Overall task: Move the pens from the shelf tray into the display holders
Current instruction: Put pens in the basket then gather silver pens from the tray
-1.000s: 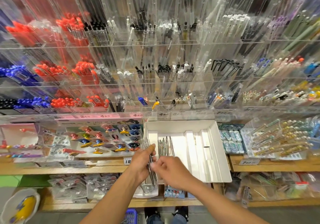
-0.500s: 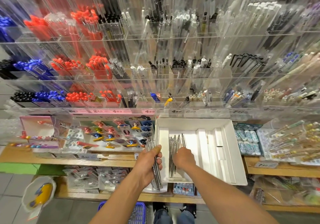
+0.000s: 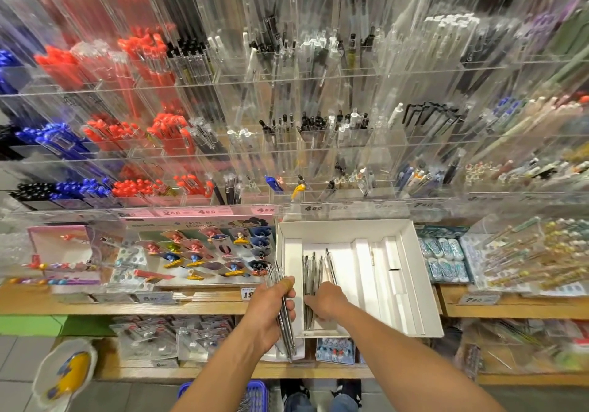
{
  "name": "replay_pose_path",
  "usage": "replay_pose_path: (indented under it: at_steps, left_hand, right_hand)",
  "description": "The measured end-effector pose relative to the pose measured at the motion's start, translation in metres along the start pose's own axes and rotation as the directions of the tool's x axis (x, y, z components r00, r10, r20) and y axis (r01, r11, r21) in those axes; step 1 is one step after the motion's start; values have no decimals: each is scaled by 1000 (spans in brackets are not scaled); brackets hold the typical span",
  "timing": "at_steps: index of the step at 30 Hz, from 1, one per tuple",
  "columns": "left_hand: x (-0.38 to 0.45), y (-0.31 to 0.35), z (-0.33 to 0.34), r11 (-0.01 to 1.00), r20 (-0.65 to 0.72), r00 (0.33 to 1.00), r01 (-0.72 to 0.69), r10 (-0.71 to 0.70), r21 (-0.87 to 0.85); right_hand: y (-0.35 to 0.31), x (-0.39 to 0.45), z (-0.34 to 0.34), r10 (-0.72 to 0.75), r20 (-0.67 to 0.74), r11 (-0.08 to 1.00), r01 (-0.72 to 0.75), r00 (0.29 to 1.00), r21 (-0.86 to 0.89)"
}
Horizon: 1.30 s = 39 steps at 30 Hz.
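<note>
A white cardboard tray [image 3: 411, 252] sits on the wooden shelf, with several slim clear pens [image 3: 314, 268] lying in its left channel. My left hand [image 3: 271, 306] grips a bundle of the same clear pens [image 3: 285, 325] just left of the tray's near corner. My right hand [image 3: 325, 303] is inside the tray, fingers curled down onto the loose pens; whether it holds any is hidden. Above stands a wall of clear acrylic display holders [image 3: 318, 144] filled with pens in red, blue, black and clear.
A card of novelty clips [image 3: 204, 252] lies left of the tray, packs of erasers [image 3: 443, 258] and decorated pens [image 3: 526, 252] to the right. Price labels line the shelf edge. A lower shelf holds packaged goods; a blue basket [image 3: 251, 395] stands by my feet.
My right hand left the bundle in my left hand and moved right into the tray onto the loose pens. The view shifted slightly; my left hand kept its bundle.
</note>
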State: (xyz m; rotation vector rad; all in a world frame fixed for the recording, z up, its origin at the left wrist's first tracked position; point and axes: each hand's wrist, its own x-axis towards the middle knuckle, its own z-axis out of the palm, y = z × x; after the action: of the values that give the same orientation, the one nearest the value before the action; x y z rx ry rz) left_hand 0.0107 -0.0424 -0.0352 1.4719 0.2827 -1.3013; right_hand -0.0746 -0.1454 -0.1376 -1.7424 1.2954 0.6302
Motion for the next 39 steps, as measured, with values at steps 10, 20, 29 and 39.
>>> replay_pose_path:
  at_steps: [10, 20, 29, 39]
  left_hand:
    - [0, -4, -4, 1000, -25, 1000, 6, -6, 1]
    - [-5, -2, -4, 993, 68, 994, -89, 84, 78]
    - [-10, 1, 0, 994, 271, 961, -85, 63, 69]
    - [-15, 7, -20, 996, 76, 997, -5, 11, -86]
  right_hand:
    - [-4, -12, -4, -69, 34, 984, 63, 997, 164]
    - [-16, -97, -63, -476, 245, 801, 302, 845, 517]
    - [-22, -129, -73, -560, 239, 823, 499, 793, 272]
    - [-5, -33, -46, -60, 10, 946, 54, 998, 320]
